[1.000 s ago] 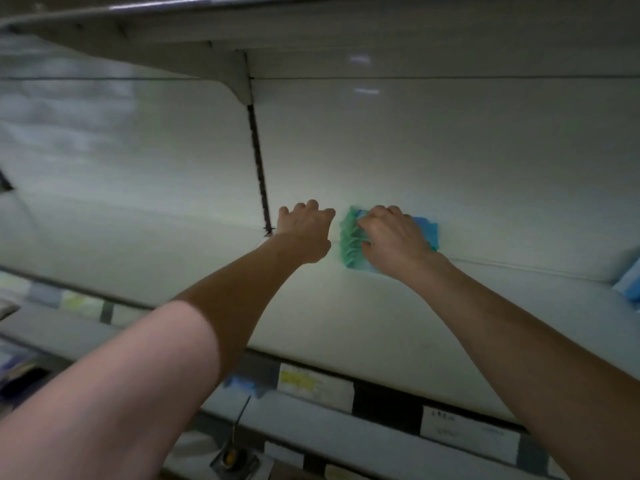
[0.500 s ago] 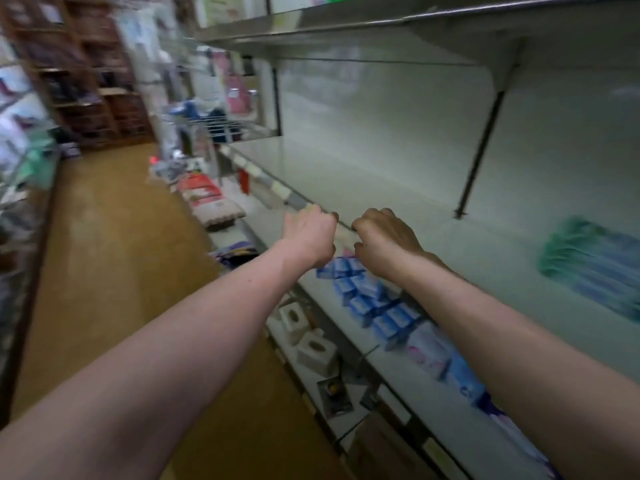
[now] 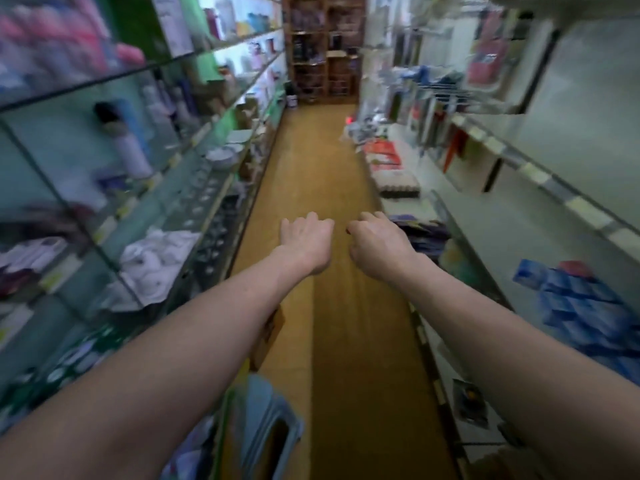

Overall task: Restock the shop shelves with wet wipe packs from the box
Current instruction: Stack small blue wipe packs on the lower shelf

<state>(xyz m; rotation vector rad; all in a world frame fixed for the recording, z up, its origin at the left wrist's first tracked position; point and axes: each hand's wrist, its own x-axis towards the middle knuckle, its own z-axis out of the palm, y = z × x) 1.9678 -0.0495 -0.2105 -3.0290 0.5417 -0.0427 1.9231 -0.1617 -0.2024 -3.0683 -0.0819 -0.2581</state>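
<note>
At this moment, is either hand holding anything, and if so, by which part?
Nothing is held. The left hand and the right hand are stretched out over the aisle floor with fingers loosely curled and empty.

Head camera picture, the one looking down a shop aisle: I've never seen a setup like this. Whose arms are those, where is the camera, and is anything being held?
There is no machine here. A person wears one wide-angle camera on the head, so you see that person's own bare arms reaching forward. The left hand and right hand hang over the brown floor with fingers loosely curled; neither holds anything. On the right runs a white shelf with blue packs lying on it; the picture is too blurred to read them. On the left are glass shelves with bottles. A pale blue stool stands at the bottom edge.
</note>
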